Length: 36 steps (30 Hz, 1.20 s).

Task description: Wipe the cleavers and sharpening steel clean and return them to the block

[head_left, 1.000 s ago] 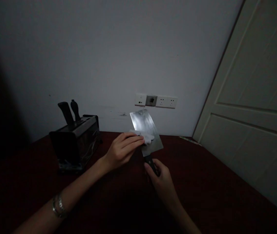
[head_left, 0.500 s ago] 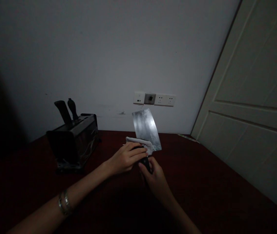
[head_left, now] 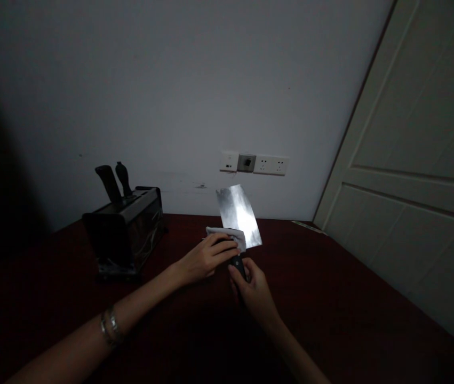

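My right hand (head_left: 254, 285) is wrapped round the black handle of a cleaver (head_left: 239, 210), whose broad shiny blade points up and away from me, tilted to the left. A white cloth (head_left: 235, 234) lies against the lower part of the blade, near the handle. Over it my left hand (head_left: 207, 257) is closed, its fingers pressing the cloth towards the blade's base; bracelets circle that wrist. Part of the cloth and the blade's lower corner are hidden behind the left fingers.
On the left of the dark red table (head_left: 310, 277) stands a knife block (head_left: 130, 229) with dark handles sticking up from it. A pale wall with a row of sockets (head_left: 254, 163) rises behind. To the right is a white panelled door (head_left: 406, 186).
The cleaver blade has tilted slightly, catching brighter light. My left hand and the cloth have shifted a little to the left, while my right hand keeps its grip on the handle.
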{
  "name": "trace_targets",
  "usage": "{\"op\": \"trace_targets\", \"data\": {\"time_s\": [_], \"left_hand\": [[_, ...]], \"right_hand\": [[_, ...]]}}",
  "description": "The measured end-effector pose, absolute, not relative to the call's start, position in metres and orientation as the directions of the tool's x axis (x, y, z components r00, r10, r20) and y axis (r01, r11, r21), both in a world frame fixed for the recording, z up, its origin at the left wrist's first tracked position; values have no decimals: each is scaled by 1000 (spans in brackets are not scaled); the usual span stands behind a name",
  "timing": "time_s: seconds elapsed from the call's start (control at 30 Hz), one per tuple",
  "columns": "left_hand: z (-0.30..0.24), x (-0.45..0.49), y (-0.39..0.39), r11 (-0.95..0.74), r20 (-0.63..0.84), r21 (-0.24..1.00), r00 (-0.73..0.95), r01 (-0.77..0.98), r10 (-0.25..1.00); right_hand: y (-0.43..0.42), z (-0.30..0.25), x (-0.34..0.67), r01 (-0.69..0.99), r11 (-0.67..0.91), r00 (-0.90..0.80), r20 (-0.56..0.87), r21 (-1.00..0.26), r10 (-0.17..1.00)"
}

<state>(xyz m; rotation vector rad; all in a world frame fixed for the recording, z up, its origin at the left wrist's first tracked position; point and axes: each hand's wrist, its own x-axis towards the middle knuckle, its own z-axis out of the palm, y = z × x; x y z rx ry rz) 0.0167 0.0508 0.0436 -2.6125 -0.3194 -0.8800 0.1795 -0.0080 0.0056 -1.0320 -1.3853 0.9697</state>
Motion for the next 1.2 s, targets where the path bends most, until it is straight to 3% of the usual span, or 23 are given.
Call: {"op": "trace_targets", "data": {"time_s": [0.33,0.6,0.8,1.03,1.2], "left_hand": [[45,16,47,-899,620,-296,781,324,77],[44,8,48,-914,632,-254,770,317,92],[51,9,46,-901,636,-310,771,303,41],[54,15,49,-897,618,-346,787,275,3],[53,13,55,-923,601,-301,799,240,12]], "right_hand": [[-12,4,179,108,323,-21,322,-940,946],[-15,12,176,-1,249,-30,249,-968,968],[-15,9,175,-63,266,-27,268,-962,963],[-14,1,172,35,314,26,315,-949,949],[-15,4,171,-5,285,12,285,-958,958]]}}
